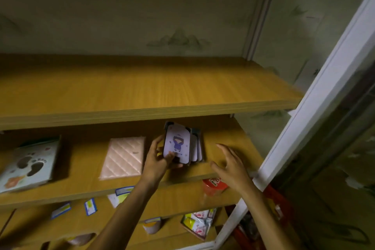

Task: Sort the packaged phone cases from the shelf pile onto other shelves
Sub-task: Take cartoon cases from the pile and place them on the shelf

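My left hand (158, 159) grips a small stack of packaged phone cases (180, 143); the front one is pale lilac with a cartoon figure in purple. The stack is held upright and tilted over the middle wooden shelf (227, 138). To the right of it, my right hand (231, 164) hovers with fingers spread and nothing in it, a short way from the stack. A pink quilted case (123, 157) lies flat on the same shelf, left of my left hand.
A pale packet with footprint shapes (30, 165) lies at the shelf's far left. The upper wooden shelf (142, 89) holds nothing visible. Lower shelves carry small packets, a red lidded tub (215, 185) and a printed packet (199, 223). A white frame post (316, 95) stands on the right.
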